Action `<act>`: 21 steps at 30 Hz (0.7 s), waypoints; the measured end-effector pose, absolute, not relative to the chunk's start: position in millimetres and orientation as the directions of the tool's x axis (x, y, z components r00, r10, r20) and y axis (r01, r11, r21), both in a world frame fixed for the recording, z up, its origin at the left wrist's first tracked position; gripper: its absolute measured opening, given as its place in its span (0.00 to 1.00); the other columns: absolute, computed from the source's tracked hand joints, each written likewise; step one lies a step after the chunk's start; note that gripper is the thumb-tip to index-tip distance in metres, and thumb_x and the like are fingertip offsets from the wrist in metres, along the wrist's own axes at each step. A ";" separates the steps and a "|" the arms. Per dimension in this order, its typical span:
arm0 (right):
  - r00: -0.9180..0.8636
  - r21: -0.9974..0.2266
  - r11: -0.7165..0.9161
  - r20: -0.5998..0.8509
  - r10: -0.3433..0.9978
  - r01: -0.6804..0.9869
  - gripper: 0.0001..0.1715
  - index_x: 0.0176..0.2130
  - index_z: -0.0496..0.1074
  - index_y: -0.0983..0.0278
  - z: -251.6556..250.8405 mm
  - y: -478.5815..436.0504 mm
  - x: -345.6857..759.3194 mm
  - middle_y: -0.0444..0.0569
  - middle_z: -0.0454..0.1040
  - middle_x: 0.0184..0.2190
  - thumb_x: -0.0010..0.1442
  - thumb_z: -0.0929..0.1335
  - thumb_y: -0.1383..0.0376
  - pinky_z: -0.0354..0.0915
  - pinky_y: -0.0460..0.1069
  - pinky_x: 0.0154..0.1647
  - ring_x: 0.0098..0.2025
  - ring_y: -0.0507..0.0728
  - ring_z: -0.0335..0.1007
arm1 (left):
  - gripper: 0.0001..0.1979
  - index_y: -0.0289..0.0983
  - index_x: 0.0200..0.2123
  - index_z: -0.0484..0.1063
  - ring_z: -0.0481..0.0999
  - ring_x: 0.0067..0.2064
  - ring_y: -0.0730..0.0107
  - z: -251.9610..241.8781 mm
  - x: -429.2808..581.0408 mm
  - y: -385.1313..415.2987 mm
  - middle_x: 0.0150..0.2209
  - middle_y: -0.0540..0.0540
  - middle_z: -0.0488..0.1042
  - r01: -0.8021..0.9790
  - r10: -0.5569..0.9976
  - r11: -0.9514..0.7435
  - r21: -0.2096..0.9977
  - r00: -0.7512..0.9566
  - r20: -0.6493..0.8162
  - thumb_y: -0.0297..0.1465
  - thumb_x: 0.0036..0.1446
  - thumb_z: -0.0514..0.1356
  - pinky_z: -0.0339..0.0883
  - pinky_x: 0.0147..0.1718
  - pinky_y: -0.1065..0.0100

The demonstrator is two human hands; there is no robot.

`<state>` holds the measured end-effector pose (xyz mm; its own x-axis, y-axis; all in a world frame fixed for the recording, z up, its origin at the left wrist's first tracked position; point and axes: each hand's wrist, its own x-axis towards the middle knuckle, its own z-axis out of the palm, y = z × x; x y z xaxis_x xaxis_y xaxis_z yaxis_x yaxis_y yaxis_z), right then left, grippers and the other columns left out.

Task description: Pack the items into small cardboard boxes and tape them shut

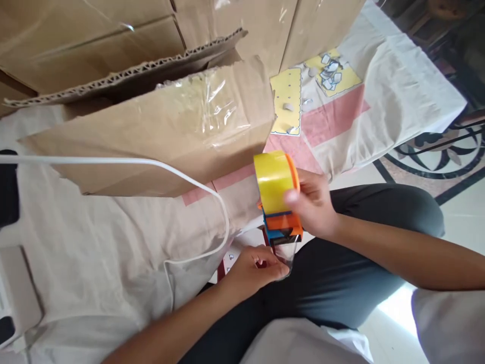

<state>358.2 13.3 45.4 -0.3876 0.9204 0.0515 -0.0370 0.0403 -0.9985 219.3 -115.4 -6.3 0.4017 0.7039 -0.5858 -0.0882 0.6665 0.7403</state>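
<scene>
My right hand grips a tape dispenser with orange and blue parts and a shiny yellow tape roll. Below its dark cutting edge, a clear strip of tape runs down to my left hand, whose thumb and fingers pinch the strip's end. Both hands are above my lap, by the bed's edge. Just beyond them stands a cardboard box, its torn upper edge open and clear tape stuck over its near side.
Large cardboard cartons stand behind the box. A white cable curves across the pale sheet. Yellow printed cards with small scraps lie at the back right. At the left edge is a white device.
</scene>
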 end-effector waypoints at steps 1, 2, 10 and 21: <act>-0.438 -1.000 -0.013 -0.018 0.899 0.016 0.23 0.31 0.69 0.62 48.2 13.5 358.4 0.43 0.70 0.24 0.58 0.73 0.47 0.66 0.48 0.21 0.24 0.53 0.68 | 0.16 0.36 0.22 0.79 0.68 0.32 0.68 -8.2 220.0 -116.0 0.26 0.46 0.74 -0.076 0.700 0.664 0.744 0.411 -0.583 0.43 0.48 0.72 0.60 0.34 0.66; -0.490 -0.995 -0.061 -0.089 0.867 0.073 0.20 0.32 0.70 0.62 52.0 14.1 359.0 0.44 0.72 0.24 0.58 0.74 0.50 0.67 0.47 0.21 0.24 0.53 0.69 | 0.15 0.36 0.22 0.79 0.69 0.32 0.68 -9.6 220.5 -116.2 0.26 0.46 0.75 -0.065 0.698 0.662 0.747 0.418 -0.582 0.42 0.48 0.72 0.61 0.34 0.66; -0.593 -0.952 -0.301 -0.209 0.777 -0.058 0.06 0.34 0.73 0.63 59.5 21.2 367.9 0.49 0.81 0.32 0.59 0.68 0.62 0.76 0.52 0.33 0.34 0.59 0.79 | 0.15 0.37 0.24 0.81 0.69 0.31 0.69 -10.9 217.6 -112.9 0.26 0.46 0.74 -0.071 0.681 0.677 0.732 0.437 -0.587 0.44 0.47 0.72 0.61 0.33 0.66; -0.527 -0.994 0.108 0.097 0.844 -0.010 0.20 0.34 0.72 0.62 19.0 21.6 372.5 0.47 0.76 0.27 0.58 0.71 0.48 0.72 0.50 0.29 0.28 0.56 0.74 | 0.14 0.39 0.17 0.75 0.69 0.30 0.70 9.4 227.4 -129.5 0.21 0.50 0.69 -0.096 0.864 0.428 0.899 0.333 -0.377 0.35 0.46 0.75 0.61 0.43 0.60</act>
<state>372.5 21.6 19.0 -0.5269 0.8443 0.0973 -0.0104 0.1081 -0.9941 227.4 -129.5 9.4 0.3328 0.8645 -0.3767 -0.0956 0.4283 0.8986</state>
